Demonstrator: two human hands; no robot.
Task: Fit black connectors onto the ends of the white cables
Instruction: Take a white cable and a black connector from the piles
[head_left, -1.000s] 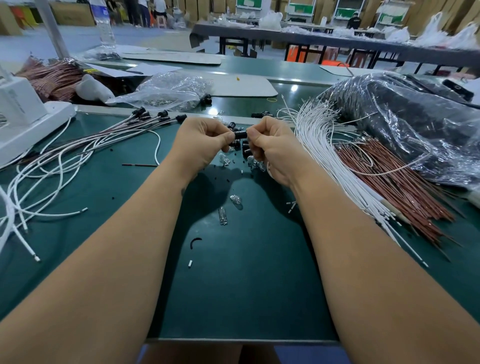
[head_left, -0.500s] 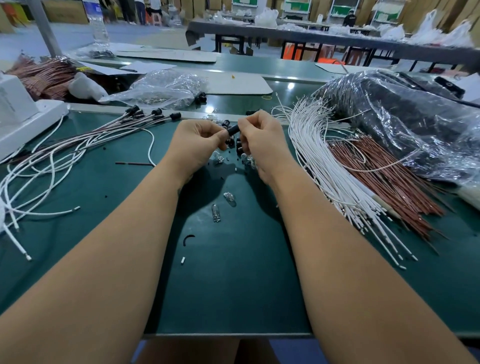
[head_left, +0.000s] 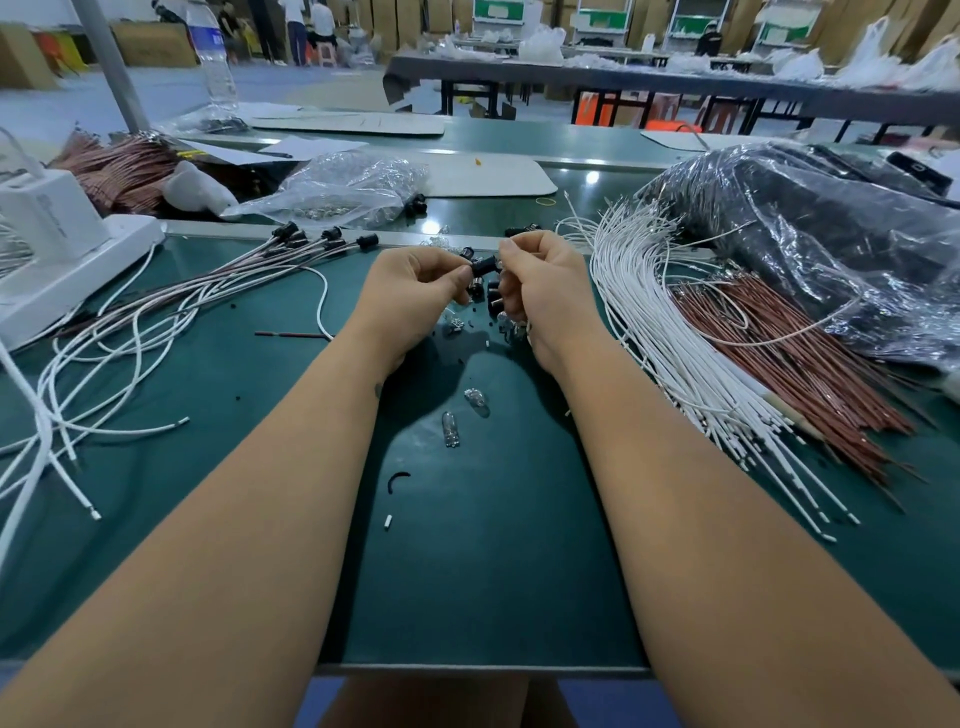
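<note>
A small black connector (head_left: 482, 266) is pinched between my left hand (head_left: 415, 296) and my right hand (head_left: 540, 291), above the far middle of the green table (head_left: 493, 571). Loose black connectors (head_left: 491, 301) lie on the mat under my hands. A thick fan of bare white cables (head_left: 670, 364) lies to the right, ends pointing toward me. On the left lies a bundle of cables with black connectors fitted (head_left: 322, 241). Whether a cable end sits in the held connector is hidden by my fingers.
Brown wires (head_left: 810, 374) lie beside the white fan, under a large plastic bag (head_left: 841, 244). Two small glass bulbs (head_left: 462, 415) and a black scrap (head_left: 397, 480) lie near the middle. A white device (head_left: 57, 249) stands far left, a clear bag (head_left: 343, 189) behind.
Both hands stay together on the connector; they have tilted it slightly, with its right end raised. The camera has shifted a little.
</note>
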